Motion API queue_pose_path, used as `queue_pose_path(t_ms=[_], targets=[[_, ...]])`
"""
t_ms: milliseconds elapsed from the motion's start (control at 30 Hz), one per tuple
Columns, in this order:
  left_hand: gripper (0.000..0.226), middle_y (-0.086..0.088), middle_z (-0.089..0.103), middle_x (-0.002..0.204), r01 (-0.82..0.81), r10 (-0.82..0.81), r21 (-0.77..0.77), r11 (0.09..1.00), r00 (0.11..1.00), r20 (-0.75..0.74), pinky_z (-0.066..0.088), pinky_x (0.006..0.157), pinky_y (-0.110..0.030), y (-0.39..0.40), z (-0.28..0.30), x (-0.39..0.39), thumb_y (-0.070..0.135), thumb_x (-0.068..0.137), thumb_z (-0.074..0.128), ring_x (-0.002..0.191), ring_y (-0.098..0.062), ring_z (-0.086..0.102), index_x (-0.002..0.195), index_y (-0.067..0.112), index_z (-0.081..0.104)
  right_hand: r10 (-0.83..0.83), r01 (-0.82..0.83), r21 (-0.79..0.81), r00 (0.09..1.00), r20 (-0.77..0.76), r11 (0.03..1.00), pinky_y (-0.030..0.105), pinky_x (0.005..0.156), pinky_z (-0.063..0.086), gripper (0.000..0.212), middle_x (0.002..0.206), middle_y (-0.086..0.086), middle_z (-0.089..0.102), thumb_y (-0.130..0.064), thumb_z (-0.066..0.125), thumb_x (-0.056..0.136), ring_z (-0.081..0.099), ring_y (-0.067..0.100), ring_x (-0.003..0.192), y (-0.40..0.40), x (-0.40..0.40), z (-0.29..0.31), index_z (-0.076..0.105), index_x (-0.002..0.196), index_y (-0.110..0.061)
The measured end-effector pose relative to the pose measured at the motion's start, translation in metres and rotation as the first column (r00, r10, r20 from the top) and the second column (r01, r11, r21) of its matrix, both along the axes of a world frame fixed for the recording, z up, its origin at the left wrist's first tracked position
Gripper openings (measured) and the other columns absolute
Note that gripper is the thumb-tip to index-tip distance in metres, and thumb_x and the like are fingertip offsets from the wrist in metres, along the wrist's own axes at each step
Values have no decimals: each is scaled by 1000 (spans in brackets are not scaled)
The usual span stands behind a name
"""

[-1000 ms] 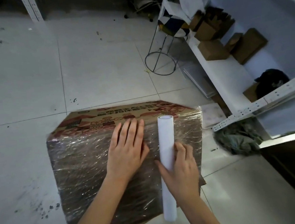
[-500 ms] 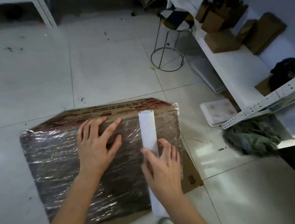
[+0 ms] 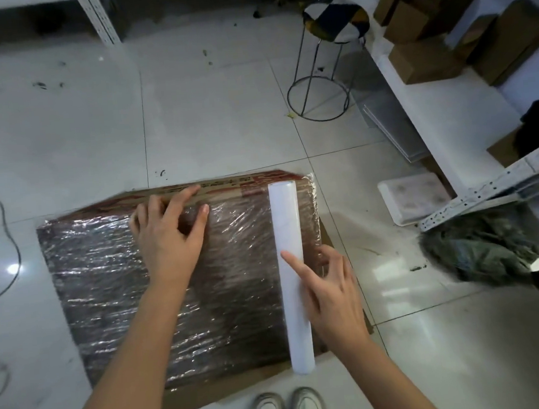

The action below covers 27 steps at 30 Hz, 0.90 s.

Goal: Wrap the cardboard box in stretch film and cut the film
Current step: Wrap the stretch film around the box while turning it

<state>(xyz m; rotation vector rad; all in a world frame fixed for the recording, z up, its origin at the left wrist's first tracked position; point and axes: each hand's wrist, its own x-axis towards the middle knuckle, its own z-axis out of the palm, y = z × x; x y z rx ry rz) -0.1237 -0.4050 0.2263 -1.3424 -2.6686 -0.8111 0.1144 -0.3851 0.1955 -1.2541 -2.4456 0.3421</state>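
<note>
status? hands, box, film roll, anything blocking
Left hand flat on wrapped cardboard box. Right hand against film roll, thumb on it, roll lying on box. Film uncut. Nothing blocking.

glossy crinkled plastic film (image 3: 113, 281) covers matt brown cardboard box (image 3: 221, 188); floor tiles (image 3: 216, 118) shiny.

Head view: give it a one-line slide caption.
Left hand presses the film-wrapped cardboard box while the right hand steadies the stretch film roll lying on top.

Film roll (image 3: 291, 267) atop box (image 3: 158, 277), right side
</note>
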Motion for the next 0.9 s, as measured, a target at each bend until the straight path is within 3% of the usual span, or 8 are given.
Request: queue_pose_path(t_ms=[67, 133, 233, 300, 567, 767, 833, 900], targets=[[32, -17, 53, 105, -16, 11, -88, 996, 998, -58, 29, 98, -45, 1, 6, 2, 39, 90, 57, 104, -34, 46, 116, 20, 63, -5, 5, -18, 1000, -5, 1000, 33, 75, 51, 47, 118, 3, 37, -39, 48, 84, 45, 19, 105, -3, -6, 4, 41, 130, -38], [32, -22, 55, 112, -40, 10, -167, 985, 984, -177, 25, 104, -46, 6, 12, 9, 34, 87, 59, 110, -37, 48, 110, 13, 65, -41, 40, -46, 999, -12, 998, 31, 72, 52, 43, 114, 4, 43, -48, 55, 80, 55, 21, 100, -5, -17, 7, 45, 120, -34], [32, -25, 59, 117, 124, -162, -129, 984, 925, -343, 26, 108, -46, 17, 11, 26, 9, 72, 69, 110, -39, 56, 103, -1, 65, -100, 96, -97, 994, -39, 991, 25, 63, 51, 49, 106, 8, 51, -37, 77, 70, 60, 22, 87, -6, -31, 10, 46, 108, -29], [41, -21, 63, 112, 282, -301, -107, 954, 875, -380, 41, 97, -45, 20, 2, 35, -4, 69, 72, 100, -36, 61, 109, -3, 63, -105, 95, -140, 992, -65, 986, 19, 60, 47, 50, 104, 9, 51, -29, 79, 70, 58, 21, 85, -5, -33, 10, 44, 105, -29], [42, -12, 63, 114, 389, -375, -39, 920, 849, -372, 38, 92, -37, 14, -20, 31, 29, 94, 41, 107, -23, 44, 123, 4, 57, -29, 21, -183, 999, -37, 983, 1, 54, 19, 49, 105, 6, 54, -34, 77, 70, 51, 11, 69, 8, -14, 11, 41, 103, -29], [44, -12, 62, 107, 330, -311, -3, 944, 884, -348, 48, 82, -40, 19, -23, 35, 39, 91, 41, 101, -23, 41, 120, 9, 56, -71, 69, -18, 994, -84, 997, 4, 53, 27, 42, 117, 14, 47, -33, 59, 81, 62, 23, 80, 9, 5, 5, 43, 118, -26], [43, -13, 60, 104, 300, -280, -2, 954, 890, -361, 48, 78, -38, 21, -23, 37, 40, 90, 39, 96, -23, 39, 121, 14, 54, -7, 14, 61, 994, -106, 998, 19, 60, 49, 43, 127, 16, 34, -24, 46, 86, 60, 29, 98, 2, 6, -2, 39, 129, -29], [45, -14, 56, 104, 292, -286, -47, 955, 872, -398, 47, 78, -39, 24, -25, 38, 41, 89, 38, 93, -26, 37, 131, 26, 46, -24, 31, 83, 996, -82, 996, 36, 76, 53, 43, 132, 16, 29, -19, 39, 87, 51, 35, 112, -7, 0, -4, 43, 129, -30]])
